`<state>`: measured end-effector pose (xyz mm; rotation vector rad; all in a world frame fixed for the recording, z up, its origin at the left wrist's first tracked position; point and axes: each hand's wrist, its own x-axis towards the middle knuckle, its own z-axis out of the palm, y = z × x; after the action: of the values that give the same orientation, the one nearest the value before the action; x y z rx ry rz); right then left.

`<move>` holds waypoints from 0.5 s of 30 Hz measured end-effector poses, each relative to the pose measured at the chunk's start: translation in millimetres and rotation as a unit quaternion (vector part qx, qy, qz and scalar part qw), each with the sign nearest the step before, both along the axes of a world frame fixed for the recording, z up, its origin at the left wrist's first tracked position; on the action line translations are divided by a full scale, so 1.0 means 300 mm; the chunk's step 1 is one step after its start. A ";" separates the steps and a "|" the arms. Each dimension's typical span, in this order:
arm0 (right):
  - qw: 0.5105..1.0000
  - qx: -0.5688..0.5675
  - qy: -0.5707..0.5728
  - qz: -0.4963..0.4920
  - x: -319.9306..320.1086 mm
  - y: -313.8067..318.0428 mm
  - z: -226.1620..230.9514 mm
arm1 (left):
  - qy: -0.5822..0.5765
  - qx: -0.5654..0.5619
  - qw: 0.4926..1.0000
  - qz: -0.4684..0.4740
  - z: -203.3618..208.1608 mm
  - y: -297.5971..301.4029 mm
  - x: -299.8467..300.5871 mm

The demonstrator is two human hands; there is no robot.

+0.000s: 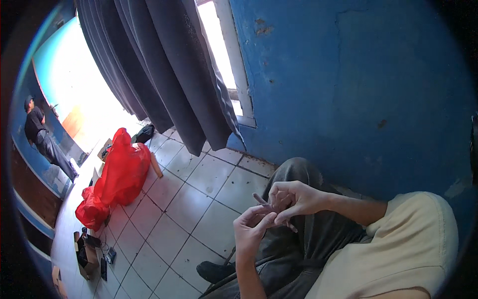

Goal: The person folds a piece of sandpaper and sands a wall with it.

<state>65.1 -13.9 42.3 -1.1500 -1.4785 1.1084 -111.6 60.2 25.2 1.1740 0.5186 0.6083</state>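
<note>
Both hands meet above my lap, over dark grey trousers [279,249]. My left hand [251,226] has its thumb and fingers drawn together. Its fingertips touch those of my right hand [297,199], which is bent in a pinch just above and to the right. A few other fingers stick out past the pinch. Whatever lies between the fingertips, if anything, is too small or too hidden to make out.
A blue wall [358,89] rises close on the right, beside a dark curtain [149,65]. Red cloth [122,174] lies heaped on the tiled floor [184,209]. An opened cardboard box [89,264] and small devices stand at left. A person [42,132] stands by the far doorway.
</note>
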 end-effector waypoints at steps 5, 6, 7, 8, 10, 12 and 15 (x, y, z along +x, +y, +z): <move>0.992 -0.051 0.118 0.017 0.017 -0.025 0.001 | 0.009 0.005 1.000 0.018 -0.003 -0.010 0.010; 0.995 -0.057 0.087 0.000 0.010 -0.028 0.007 | -0.014 -0.022 0.999 0.030 -0.012 -0.009 0.015; 0.996 -0.062 0.055 -0.020 0.006 -0.034 0.015 | -0.015 -0.022 0.999 0.027 -0.032 -0.008 0.022; 0.996 -0.061 0.055 -0.022 -0.001 -0.027 0.008 | -0.007 -0.002 0.999 0.053 -0.062 -0.003 0.027; 0.946 0.222 -0.227 -0.068 -0.015 -0.001 -0.019 | 0.001 0.018 0.997 0.078 -0.074 -0.001 0.030; 0.945 0.223 -0.228 -0.072 -0.016 -0.002 -0.022 | -0.025 -0.048 0.994 0.092 -0.063 -0.002 0.027; 0.949 0.208 -0.222 -0.085 -0.007 -0.004 -0.008 | 0.010 -0.043 0.995 0.086 -0.026 -0.003 0.011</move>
<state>63.1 -15.2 40.0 -1.2375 -1.8059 0.3943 -108.3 59.2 17.3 1.0620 0.6618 0.7151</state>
